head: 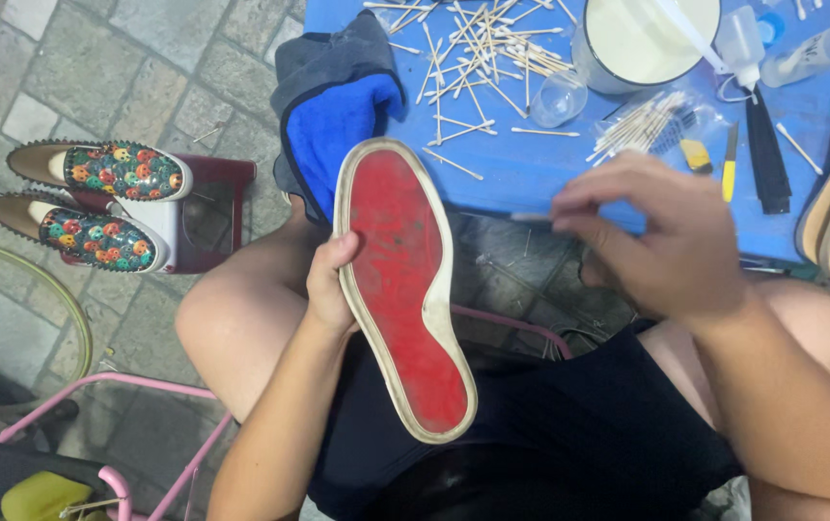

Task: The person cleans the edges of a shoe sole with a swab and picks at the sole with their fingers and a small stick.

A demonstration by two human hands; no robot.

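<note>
The left hand [330, 289] grips a shoe [402, 289] over the lap, red sole up. The right hand [661, 236] hovers blurred just beyond, fingers pinched — on what, I cannot tell. This looks like sole cleaning; next calls for a steady touch. Further off, cotton swabs [473, 48] litter the blue table [531, 164].

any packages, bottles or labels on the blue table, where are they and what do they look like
Clear plastic bag of cotton swabs: mid-table, right of the loose swabs.
Small squeeze bottle: top right, translucent white, nozzle down.
Clear bottle: far top right, lying on its side.
No signs or screens in view.
</note>
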